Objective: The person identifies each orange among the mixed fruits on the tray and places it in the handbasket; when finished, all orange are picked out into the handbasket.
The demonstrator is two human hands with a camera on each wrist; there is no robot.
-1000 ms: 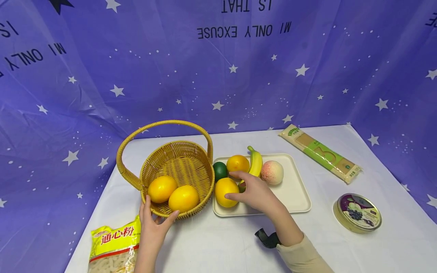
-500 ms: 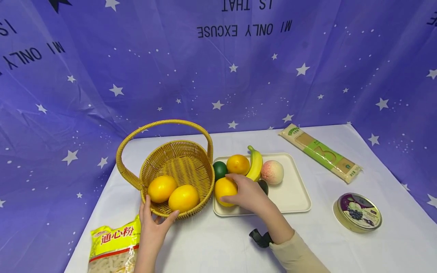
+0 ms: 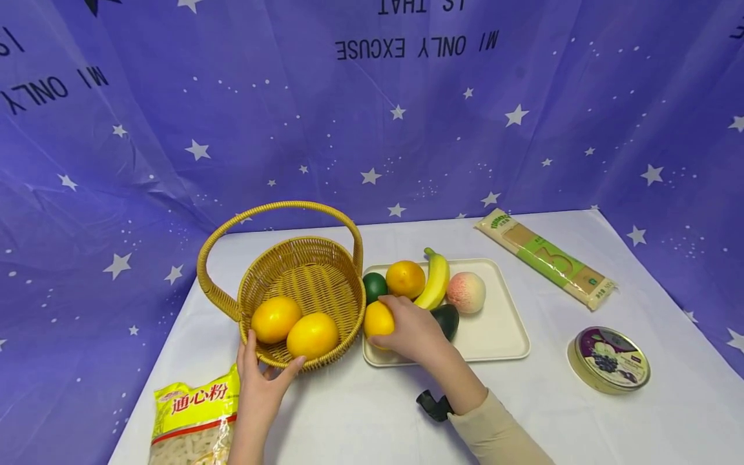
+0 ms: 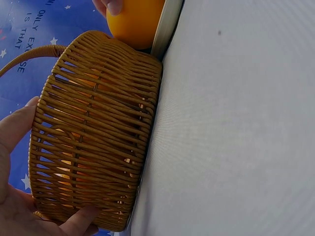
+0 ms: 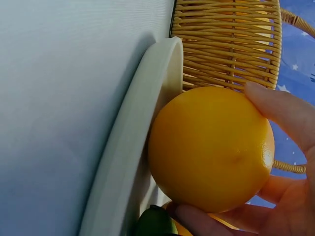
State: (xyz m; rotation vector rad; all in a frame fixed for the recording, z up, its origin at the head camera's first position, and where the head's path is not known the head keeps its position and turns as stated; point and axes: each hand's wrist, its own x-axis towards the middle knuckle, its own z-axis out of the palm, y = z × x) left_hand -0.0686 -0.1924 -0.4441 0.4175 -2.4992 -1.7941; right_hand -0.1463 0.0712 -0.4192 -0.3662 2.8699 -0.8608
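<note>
On the left side of the tabletop stands a wicker basket [image 3: 316, 278] with a tall handle; two smooth yellow fruits [image 3: 312, 336] lie inside. My left hand [image 3: 258, 384] holds the basket's near side, its fingers spread over rim and wall in the left wrist view. To the right, touching the basket or almost, is a cream tray [image 3: 494, 339]. My right hand [image 3: 413, 326] grips another yellow fruit [image 5: 211, 147] at the tray's left end, thumb on one side and fingers on the other. Behind it on the tray are a dark green fruit [image 3: 374, 287], an orange fruit [image 3: 405, 279] and a banana [image 3: 436, 281].
Also on the tray are a peach [image 3: 467, 292] and a dark avocado-like fruit [image 3: 447, 320]. A noodle packet [image 3: 546, 258] lies at the back right, a round tin [image 3: 609, 360] at the right. A macaroni bag [image 3: 197, 420] lies front left. A patterned purple cloth [image 3: 372, 129] hangs behind.
My right hand has shifted left and closed round the yellow fruit on the tray, uncovering the dark avocado-like fruit. The left hand and basket have stayed in place.
</note>
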